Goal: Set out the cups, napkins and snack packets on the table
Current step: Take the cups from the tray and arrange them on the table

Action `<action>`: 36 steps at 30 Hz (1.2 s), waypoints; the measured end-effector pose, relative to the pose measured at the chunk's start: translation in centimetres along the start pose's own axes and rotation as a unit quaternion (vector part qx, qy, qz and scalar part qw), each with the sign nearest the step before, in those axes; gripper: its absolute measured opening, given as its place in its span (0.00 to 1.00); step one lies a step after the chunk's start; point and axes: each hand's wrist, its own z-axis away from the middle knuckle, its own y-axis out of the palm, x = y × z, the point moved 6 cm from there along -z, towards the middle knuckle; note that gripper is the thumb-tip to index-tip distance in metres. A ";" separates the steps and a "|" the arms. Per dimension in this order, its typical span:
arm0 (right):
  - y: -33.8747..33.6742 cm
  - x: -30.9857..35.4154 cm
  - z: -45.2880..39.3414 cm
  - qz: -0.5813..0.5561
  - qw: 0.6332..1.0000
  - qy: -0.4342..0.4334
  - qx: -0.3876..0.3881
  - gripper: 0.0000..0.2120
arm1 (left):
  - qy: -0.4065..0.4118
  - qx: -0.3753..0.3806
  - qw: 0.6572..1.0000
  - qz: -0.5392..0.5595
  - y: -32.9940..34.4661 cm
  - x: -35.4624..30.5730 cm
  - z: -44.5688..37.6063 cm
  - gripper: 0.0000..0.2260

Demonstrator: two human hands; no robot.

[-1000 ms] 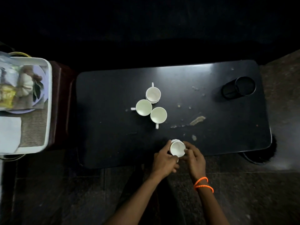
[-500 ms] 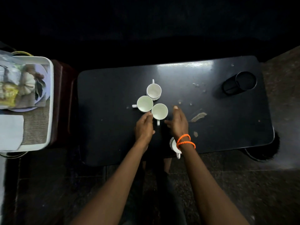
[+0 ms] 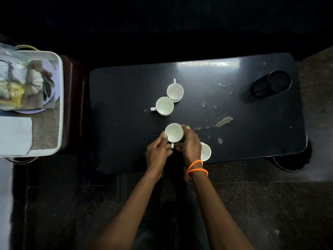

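Both hands hold one white cup (image 3: 173,132) over the black table (image 3: 126,91), its handle pointing towards me. My left hand (image 3: 158,152) grips its near left side and my right hand (image 3: 189,143), with an orange bead bracelet, wraps its right side. Two more white cups stay in the table's middle: one (image 3: 164,106) with its handle to the left, one (image 3: 175,91) with its handle pointing away. Another white cup (image 3: 206,151) stands near the front edge, partly hidden by my right wrist. On the white tray (image 3: 60,105) at the left lie snack packets (image 3: 12,85) and a white napkin (image 3: 15,135).
A black cylindrical holder (image 3: 271,83) lies on its side at the table's far right. Scuffs and crumbs (image 3: 223,121) mark the surface right of the cups. The tray sits on a dark wooden stand (image 3: 75,105) beside the table's left end. Dark stone floor lies below.
My hands left the cup near the front edge, reached the middle group, and pulled the nearest cup back towards me. It now sits apart from the other two.
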 end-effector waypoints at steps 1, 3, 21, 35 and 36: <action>-0.1 -0.9 0.5 0.000 1.000 -0.002 -0.003 0.15 | -0.006 -0.004 1.000 0.004 -0.7 0.6 0.4 0.19; -0.2 -2.5 1.3 -0.002 1.000 0.000 -0.007 0.15 | -0.014 -0.009 1.000 0.009 -1.7 1.8 1.1 0.19; -0.1 -6.0 3.0 0.024 1.000 0.009 0.018 0.16 | -0.029 -0.030 0.998 0.046 -4.7 5.4 3.3 0.18; -0.3 -5.3 2.1 0.111 0.992 0.026 0.051 0.17 | -0.030 -0.054 0.998 -0.011 -6.4 4.5 3.1 0.18; -0.3 -4.9 1.8 0.133 0.989 0.034 0.055 0.16 | -0.027 -0.063 0.997 -0.023 -6.7 4.2 2.7 0.18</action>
